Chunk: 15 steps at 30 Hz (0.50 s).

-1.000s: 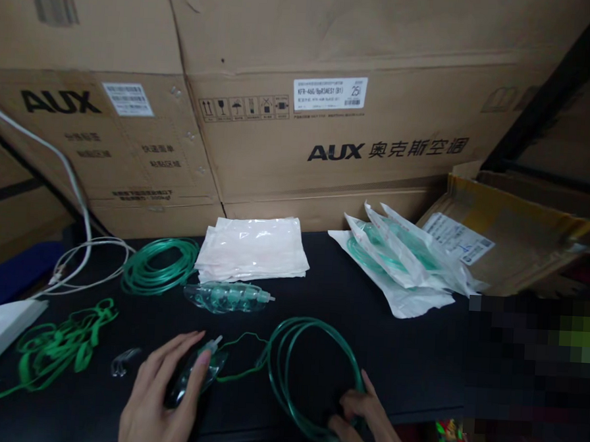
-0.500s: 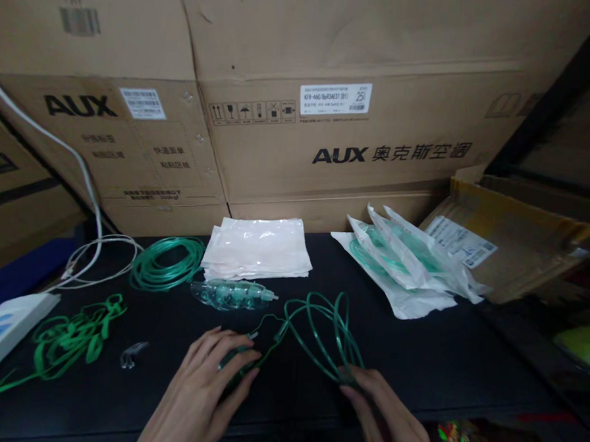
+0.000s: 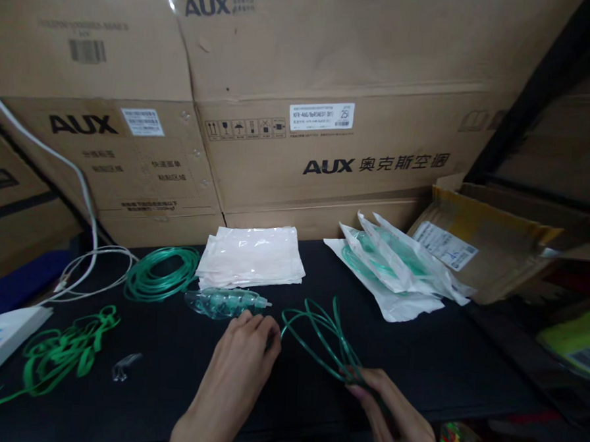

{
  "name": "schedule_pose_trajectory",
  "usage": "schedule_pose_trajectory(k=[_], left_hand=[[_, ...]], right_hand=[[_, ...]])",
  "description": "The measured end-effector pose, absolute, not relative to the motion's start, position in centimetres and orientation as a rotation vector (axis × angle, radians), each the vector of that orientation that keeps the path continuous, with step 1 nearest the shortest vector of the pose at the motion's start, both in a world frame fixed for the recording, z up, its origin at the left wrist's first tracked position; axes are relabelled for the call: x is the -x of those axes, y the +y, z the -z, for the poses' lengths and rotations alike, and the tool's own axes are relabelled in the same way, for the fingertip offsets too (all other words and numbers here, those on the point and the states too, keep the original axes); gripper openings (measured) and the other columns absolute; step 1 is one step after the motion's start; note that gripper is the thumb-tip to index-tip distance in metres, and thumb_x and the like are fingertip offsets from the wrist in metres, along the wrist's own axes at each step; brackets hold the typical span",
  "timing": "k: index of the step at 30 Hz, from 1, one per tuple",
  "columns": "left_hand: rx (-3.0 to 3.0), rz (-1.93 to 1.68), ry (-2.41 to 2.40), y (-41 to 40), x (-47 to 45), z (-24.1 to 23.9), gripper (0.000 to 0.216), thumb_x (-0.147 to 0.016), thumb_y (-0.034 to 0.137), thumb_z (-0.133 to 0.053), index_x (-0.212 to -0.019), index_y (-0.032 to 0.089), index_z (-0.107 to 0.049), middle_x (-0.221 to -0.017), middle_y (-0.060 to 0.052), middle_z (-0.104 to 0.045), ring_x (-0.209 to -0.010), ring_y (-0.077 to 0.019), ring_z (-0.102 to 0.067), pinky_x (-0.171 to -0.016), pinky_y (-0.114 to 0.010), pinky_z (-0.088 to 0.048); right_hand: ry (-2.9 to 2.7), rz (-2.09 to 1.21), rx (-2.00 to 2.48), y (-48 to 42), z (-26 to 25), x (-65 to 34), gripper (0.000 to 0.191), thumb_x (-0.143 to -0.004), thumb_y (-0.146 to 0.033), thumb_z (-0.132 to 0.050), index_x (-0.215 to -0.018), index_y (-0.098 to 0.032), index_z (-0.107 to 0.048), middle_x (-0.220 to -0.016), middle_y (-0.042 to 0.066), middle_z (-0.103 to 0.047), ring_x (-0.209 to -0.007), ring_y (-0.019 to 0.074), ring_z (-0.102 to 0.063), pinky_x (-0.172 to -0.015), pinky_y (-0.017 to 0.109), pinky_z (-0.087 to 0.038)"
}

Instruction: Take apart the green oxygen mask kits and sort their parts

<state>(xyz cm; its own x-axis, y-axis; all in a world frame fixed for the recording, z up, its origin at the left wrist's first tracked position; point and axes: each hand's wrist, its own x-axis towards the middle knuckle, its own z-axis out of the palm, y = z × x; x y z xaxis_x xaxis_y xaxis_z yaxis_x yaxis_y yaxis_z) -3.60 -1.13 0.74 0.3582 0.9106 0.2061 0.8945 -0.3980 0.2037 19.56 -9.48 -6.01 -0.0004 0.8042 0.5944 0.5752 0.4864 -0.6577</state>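
Observation:
A loop of green tubing [image 3: 319, 334] is lifted off the black table [image 3: 465, 362] in front of me. My right hand [image 3: 393, 417] pinches the near side of the loop, fingers closed on it. My left hand [image 3: 241, 363] curls over the tubing's other end, where a clear mask piece was; that piece is hidden under the fingers. Just beyond my left hand lies a row of clear green mask parts [image 3: 224, 302].
A second green tubing coil [image 3: 159, 280] and a stack of empty clear bags [image 3: 252, 258] lie at the back. Filled bags [image 3: 396, 272] sit at right, green straps [image 3: 55, 353] and a small clear clip [image 3: 124, 365] at left. Cardboard boxes [image 3: 329, 143] wall the back.
My left hand slid forward and right, closing over the mask end. The right hand raised the tubing loop, which narrowed and tilted upright.

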Motion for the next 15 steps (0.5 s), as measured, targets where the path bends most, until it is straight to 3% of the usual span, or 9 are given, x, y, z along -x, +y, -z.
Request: schedule_pose_trajectory(k=[3, 6, 10, 15], left_hand=[[-2.397, -0.534, 1.711, -1.1, 3.3, -1.2, 0.012, -0.096, 0.017, -0.059, -0.093, 0.021, -0.070, -0.090, -0.004, -0.075, -0.081, -0.0234, -0.073, -0.077, -0.035, -0.055], [-2.331, -0.486, 1.774, -0.7, 2.5, -1.2, 0.010, -0.095, 0.023, -0.064, -0.100, 0.018, -0.071, -0.100, -0.009, -0.075, -0.091, -0.0270, -0.073, -0.080, -0.036, -0.055], [-2.255, -0.337, 1.799, 0.4, 1.3, -1.0, 0.008, -0.091, 0.013, -0.065, -0.090, 0.016, -0.072, -0.100, -0.012, -0.074, -0.098, -0.0296, -0.072, -0.084, -0.036, -0.052], [-2.034, -0.451, 1.747, -0.1, 1.0, -1.4, 0.018, -0.097, 0.020, -0.056, -0.107, 0.020, -0.072, -0.092, -0.005, -0.079, -0.079, -0.0213, -0.074, -0.074, -0.029, -0.050]], right_hand=[[-1.639, -0.311, 1.194, -9.6, 6.2, -19.2, 0.021, -0.097, -0.011, -0.061, -0.111, -0.024, -0.071, -0.096, 0.003, -0.080, -0.085, 0.0162, -0.080, -0.081, 0.015, -0.061], [-1.609, -0.315, 1.175, -9.6, 6.5, -19.1, 0.022, -0.097, -0.009, -0.062, -0.111, -0.024, -0.070, -0.095, 0.002, -0.079, -0.085, 0.0149, -0.080, -0.083, 0.015, -0.060], [-1.627, -0.276, 1.149, -9.7, 6.8, -19.6, 0.024, -0.096, -0.008, -0.062, -0.113, -0.024, -0.068, -0.094, 0.002, -0.079, -0.083, 0.0140, -0.080, -0.081, 0.014, -0.061], [-1.725, -0.139, 1.156, -10.5, 6.9, -20.7, 0.032, -0.099, -0.008, -0.057, -0.124, -0.025, -0.069, -0.108, 0.006, -0.080, -0.096, 0.0189, -0.081, -0.087, 0.019, -0.063]])
